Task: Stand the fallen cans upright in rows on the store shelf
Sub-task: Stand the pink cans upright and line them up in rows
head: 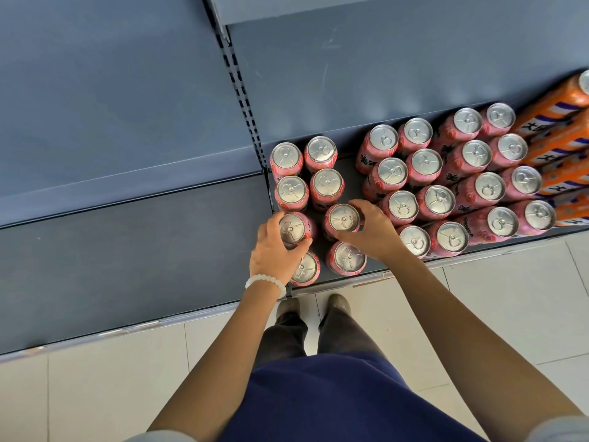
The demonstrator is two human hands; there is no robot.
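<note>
Several pink cans stand upright on the dark store shelf point(349, 181). On the left they form two rows running front to back. My left hand point(274, 255) grips the third can of the left row point(292, 229) around its top. My right hand point(369, 232) grips the third can of the right row point(343, 218), fingers curled round its rim. Two more pink cans stand in front of these: one point(305, 268) partly under my left hand, one point(347, 258) beside my right wrist. A larger block of upright pink cans point(459, 193) fills the right side.
Orange cans point(561, 129) lie stacked at the far right. A slotted upright post point(242, 100) divides this bay from the bare dark shelf point(127, 250) on the left. The shelf's front edge point(338, 283) is close to my feet on the tiled floor.
</note>
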